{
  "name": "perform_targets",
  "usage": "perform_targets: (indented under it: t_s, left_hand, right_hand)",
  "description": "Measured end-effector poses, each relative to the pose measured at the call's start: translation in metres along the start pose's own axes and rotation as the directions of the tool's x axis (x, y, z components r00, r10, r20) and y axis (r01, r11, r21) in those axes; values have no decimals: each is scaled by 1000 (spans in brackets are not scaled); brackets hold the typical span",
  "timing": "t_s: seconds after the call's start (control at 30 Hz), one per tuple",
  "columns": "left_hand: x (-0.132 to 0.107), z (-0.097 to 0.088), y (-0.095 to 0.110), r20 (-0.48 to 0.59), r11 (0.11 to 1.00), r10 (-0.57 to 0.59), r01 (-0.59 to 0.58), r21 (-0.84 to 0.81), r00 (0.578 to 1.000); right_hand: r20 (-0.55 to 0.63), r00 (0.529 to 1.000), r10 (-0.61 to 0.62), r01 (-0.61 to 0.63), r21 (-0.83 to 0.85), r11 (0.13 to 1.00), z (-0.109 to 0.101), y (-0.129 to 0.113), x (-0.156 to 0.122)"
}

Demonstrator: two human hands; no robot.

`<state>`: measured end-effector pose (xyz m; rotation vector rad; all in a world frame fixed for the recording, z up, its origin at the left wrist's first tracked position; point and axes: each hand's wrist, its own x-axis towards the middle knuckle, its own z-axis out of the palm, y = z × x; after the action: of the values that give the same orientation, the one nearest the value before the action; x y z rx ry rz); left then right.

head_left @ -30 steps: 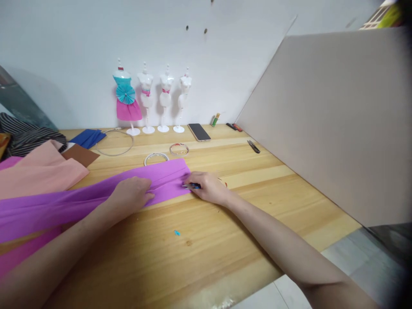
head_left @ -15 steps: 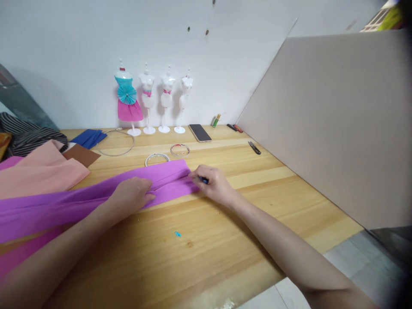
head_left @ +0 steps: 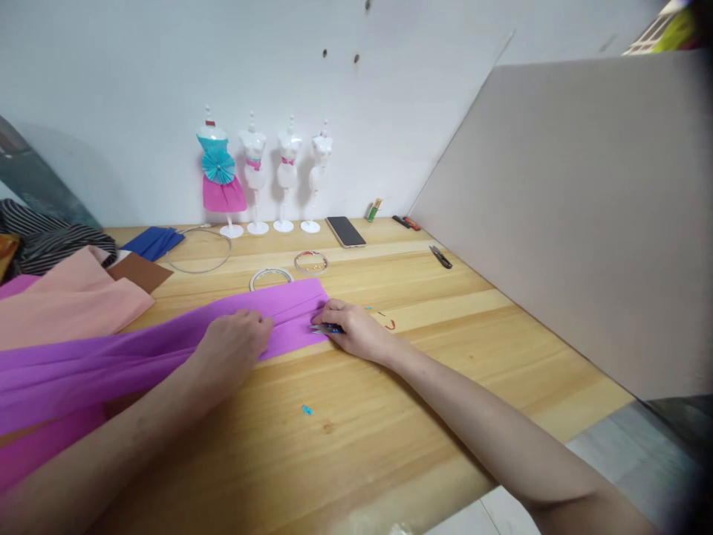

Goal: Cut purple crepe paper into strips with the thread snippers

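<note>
A long strip of purple cloth [head_left: 167,334] lies folded across the table, its right end near the middle. My left hand [head_left: 234,343] rests on the strip with its fingers curled down and closed on the fabric. Over the right end, my right hand [head_left: 353,327] is closed around small thread snips [head_left: 327,328], whose pointed metal blades face left above the cloth. Its thumb and forefinger touch the edge of the cloth; whether they also pinch it I cannot tell.
Four small white dress forms stand by the wall, the leftmost wearing a doll dress [head_left: 223,174]. Around them lie a phone [head_left: 345,232], a bracelet-like ring [head_left: 312,261], a white ring [head_left: 271,273], a second pair of snips [head_left: 440,257] and peach cloth [head_left: 72,301]. A partition [head_left: 562,200] borders the right side.
My right hand has moved slightly left and down over the cloth's end, and the snips' blades now show. My left hand has shifted a little right, its fingers more curled. Thread scraps are uncovered at right.
</note>
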<state>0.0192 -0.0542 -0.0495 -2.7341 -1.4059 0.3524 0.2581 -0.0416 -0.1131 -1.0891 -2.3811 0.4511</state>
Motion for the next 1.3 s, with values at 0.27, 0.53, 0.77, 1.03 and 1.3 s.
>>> perform_targets:
  t_s: [0.27,0.53,0.77,1.03,1.3]
  left_hand:
    - [7,2,-8,-41,994,-105,105,-17,994]
    - [12,18,-26,-23,998,-28,27,-56,999]
    - [10,20,-25,-73,999,-26,23,-45,997]
    - [3,-8,-30,-39,985,-168,167,-31,985]
    - [2,-34,-42,-32,974,-227,226,-23,973]
  right_hand:
    - [0,1000,15,-15,-11,1000,-1,-3,0]
    - [4,1000,24,-24,-31,999,0,-3,-1]
    - [4,1000,14,-13,-47,999,0,-4,-1]
    - [67,997,33,-25,-118,993,-3,-9,-2]
    - [67,998,1,6,-95,995,-4,-6,-1]
